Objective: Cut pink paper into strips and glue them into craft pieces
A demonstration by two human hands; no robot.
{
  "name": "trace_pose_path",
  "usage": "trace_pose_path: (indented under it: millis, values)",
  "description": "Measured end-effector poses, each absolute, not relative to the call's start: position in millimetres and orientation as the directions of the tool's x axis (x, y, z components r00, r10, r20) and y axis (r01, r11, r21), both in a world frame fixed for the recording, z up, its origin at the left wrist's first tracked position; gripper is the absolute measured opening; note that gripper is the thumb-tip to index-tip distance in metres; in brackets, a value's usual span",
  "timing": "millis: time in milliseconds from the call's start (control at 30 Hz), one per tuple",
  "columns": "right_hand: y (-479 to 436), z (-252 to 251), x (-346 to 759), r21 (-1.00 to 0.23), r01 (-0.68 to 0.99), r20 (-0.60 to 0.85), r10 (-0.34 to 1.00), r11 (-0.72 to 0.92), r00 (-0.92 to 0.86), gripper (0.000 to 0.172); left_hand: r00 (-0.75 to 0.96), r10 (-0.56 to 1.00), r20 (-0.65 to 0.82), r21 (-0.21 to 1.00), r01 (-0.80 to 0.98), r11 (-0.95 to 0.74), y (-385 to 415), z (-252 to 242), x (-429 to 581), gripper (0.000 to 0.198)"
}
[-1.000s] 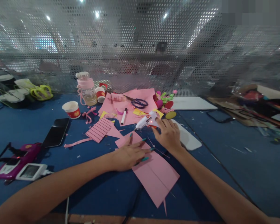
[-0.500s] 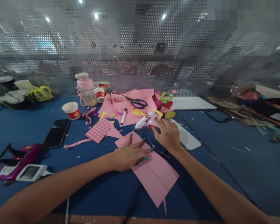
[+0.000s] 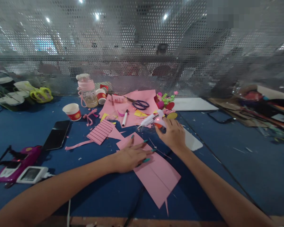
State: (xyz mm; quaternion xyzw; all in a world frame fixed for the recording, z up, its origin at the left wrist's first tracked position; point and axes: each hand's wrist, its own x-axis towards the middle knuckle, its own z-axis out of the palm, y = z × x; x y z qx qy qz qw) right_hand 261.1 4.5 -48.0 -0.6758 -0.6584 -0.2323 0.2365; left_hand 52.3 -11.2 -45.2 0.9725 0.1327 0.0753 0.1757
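Note:
My left hand (image 3: 130,157) lies flat, fingers spread, on a long piece of pink paper (image 3: 159,176) with a crease across it. My right hand (image 3: 172,135) is closed around the handle of a white hot glue gun (image 3: 153,119). A small red light glows on the gun, and its nozzle points left, just above the far end of the pink paper. Beyond my left fingers sits a pink piece with dark stripes (image 3: 99,131). A capped marker (image 3: 125,118) and dark-handled scissors (image 3: 142,104) rest on a larger pink sheet (image 3: 146,95) farther back.
Paper cups (image 3: 72,112), a pink-lidded bottle (image 3: 87,91) and a black phone (image 3: 56,135) stand or lie to the left. Near the left edge is a purple power strip (image 3: 28,160) with a white charger (image 3: 32,175). A white slab (image 3: 194,140) lies beside my right hand.
My right hand and the glue gun have shifted slightly right, and the nozzle has moved a little away from the paper's far end. My left hand stays in place.

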Motion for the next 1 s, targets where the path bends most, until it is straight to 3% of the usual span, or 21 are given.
trace_pose_path:
  millis: [133,233,433,733,900,1000]
  values:
    - [7.7,-48.2,267.6,-0.112,0.970,0.513,0.824,-0.216,0.242,0.041,0.959,0.268,0.090,0.335,0.225,-0.915,-11.7,-42.2,51.9,0.039]
    - [12.1,-54.0,271.2,-0.178,0.950,0.466,0.829,-0.255,0.310,0.038,0.957,0.282,0.064,0.319,0.248,-0.915,-12.6,-39.6,51.7,0.041]
    - [24.7,-66.4,255.3,-0.359,0.919,0.482,0.810,-0.166,0.334,0.043,0.956,0.292,0.027,0.315,0.270,-0.910,-16.5,-39.2,49.6,0.043]
    - [45.2,-79.6,240.9,-0.356,0.933,0.539,0.804,-0.055,0.252,0.035,0.931,0.321,0.176,0.388,0.233,-0.892,-13.4,-47.4,41.7,0.042]
    - [41.3,-76.0,244.5,-0.406,0.913,0.605,0.762,0.045,0.231,0.035,0.810,0.449,0.377,0.442,0.268,-0.856,-10.6,-44.9,39.3,0.027]
    - [31.4,-60.6,244.6,-0.514,0.835,0.672,0.696,0.195,0.252,0.032,0.608,0.629,0.484,0.545,0.353,-0.760,-6.9,-34.1,36.9,0.024]
